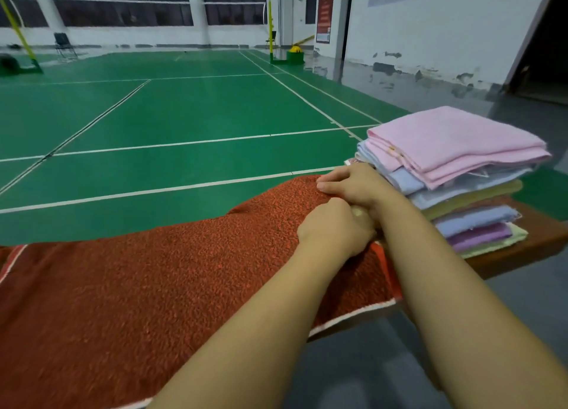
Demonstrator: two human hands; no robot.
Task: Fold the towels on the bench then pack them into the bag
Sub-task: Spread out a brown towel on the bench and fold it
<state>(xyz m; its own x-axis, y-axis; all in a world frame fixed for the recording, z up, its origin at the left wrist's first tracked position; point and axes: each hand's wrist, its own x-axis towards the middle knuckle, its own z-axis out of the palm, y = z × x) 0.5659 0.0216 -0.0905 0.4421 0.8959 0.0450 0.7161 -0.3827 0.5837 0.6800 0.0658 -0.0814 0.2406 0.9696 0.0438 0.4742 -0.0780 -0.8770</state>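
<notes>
1. big rust-red towel [153,285] spread flat along the surface [541,239], running off the left edge of view, white-trimmed end near the body on the right.
2. both grips bunched at the towel's right end: left hand [336,228] curled down onto the cloth, looks like pinching the edge; right hand [356,184] just behind it with fingers curled over the far corner, also gripping the red towel as far as can be told. the two hands touching each other.
3. stack of folded towels [461,178] just beside the right hand, pink on top, then pale blue, olive, lilac, purple, light green at the bottom. layers already skewed, not squared up.
4. bag not in view anywhere, so packing looks a long way off; probably only starting the first fold on the red one.
5. stuff that could go wrong:
   - right hand and forearm sitting right against the stack, so lifting the corner could nudge it and slide the top layers off toward the floor.
   - towel long and heavy-looking, so pulling one end over could drag the far end off the surface.
   - both grips crowded at one spot means the fold could come out crooked, corners not lining up.
</notes>
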